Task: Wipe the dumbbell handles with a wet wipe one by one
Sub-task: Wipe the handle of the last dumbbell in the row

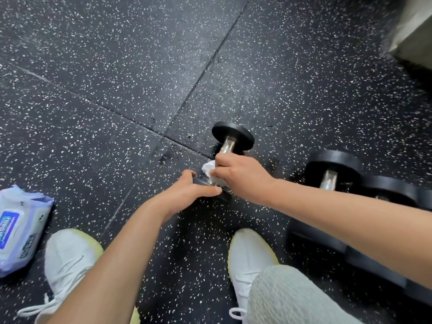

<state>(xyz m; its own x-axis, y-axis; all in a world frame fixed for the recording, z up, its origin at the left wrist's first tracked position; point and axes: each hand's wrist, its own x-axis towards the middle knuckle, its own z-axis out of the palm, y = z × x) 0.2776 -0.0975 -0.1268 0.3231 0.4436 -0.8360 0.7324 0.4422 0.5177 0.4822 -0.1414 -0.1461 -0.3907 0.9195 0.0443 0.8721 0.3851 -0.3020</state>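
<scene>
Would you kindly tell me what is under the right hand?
A white wipe pokes out beneath the right hand, held against the dumbbell's handle. The handle's middle and most of the wipe are hidden by it.

A single wide-angle camera rides on the person's head, tilted forward and steeply down at the speckled floor. It sits close: forearms reach in from the bottom and right edges, the left hand and right hand meet mid-frame, and the shoes crowd the lower edge.

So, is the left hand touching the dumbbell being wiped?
Touching. The head view shows the left hand gripping the near plate of the dumbbell.
</scene>
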